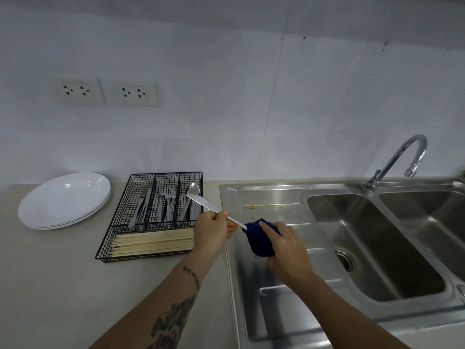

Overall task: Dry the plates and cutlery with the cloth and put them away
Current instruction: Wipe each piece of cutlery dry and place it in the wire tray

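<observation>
The left hand (214,229) is curled around the middle of a knife (205,204), the blade slanting up and left over the near right corner of the wire tray (151,258). The forearm reaches in from the bottom edge, wrist bent slightly, knuckles facing up. The right hand (286,250) grips a dark blue cloth (259,241) bunched around the knife's other end, fingers wrapped over the top of the cloth, thumb side toward the left hand. Both hands hover over the left edge of the sink's (276,197) draining board, just apart from each other.

The tray sits on the counter (50,285) against the sink's left edge. Its three rear compartments hold knives, forks (167,197) and a spoon (193,190); the front compartment holds chopsticks (153,241). A stack of white plates (64,200) lies near the counter's back left, beside the tray. The tap (400,159) stands behind the basins.
</observation>
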`<state>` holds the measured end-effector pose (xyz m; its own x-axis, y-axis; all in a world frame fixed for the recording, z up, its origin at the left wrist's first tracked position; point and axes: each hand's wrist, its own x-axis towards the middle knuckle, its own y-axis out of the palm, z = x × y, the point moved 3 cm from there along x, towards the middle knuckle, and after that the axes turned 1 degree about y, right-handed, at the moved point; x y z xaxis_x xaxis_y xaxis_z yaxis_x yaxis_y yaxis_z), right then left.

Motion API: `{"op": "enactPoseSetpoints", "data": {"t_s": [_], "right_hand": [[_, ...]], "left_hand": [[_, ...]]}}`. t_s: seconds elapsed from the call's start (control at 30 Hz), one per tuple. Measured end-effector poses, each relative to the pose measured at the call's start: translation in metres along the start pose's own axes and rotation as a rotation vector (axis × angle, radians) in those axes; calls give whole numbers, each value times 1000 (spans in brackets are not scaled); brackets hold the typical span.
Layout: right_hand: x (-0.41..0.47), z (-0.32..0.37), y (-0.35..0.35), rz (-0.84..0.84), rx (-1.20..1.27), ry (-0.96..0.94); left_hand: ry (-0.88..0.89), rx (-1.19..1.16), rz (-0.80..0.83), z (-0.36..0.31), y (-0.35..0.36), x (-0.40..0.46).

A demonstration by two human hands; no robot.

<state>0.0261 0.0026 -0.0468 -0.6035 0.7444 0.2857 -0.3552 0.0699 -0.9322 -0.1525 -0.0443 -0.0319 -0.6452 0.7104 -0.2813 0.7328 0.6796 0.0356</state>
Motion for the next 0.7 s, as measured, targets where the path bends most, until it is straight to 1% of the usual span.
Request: {"op": "enactPoseSetpoints", "data": {"t_s": [0.1,0.27,0.5,0.57,0.63,0.7], "right_hand": [[0,0,-1,15,4,26],[5,10,2,-12,38,-1],[8,14,8,36,20,-11],[15,21,9,31,-1,-18],[23,28,11,37,-6,-23],[30,35,14,48,-10,-37]], "left_hand": [[7,55,-1,6,3,-2],[33,51,-6,4,7,-1],[51,134,4,7,-8,5],[74,212,-22,10,-19,6],[103,297,-84,12,-38,11],[83,323,-139,14,-62,20]]}}
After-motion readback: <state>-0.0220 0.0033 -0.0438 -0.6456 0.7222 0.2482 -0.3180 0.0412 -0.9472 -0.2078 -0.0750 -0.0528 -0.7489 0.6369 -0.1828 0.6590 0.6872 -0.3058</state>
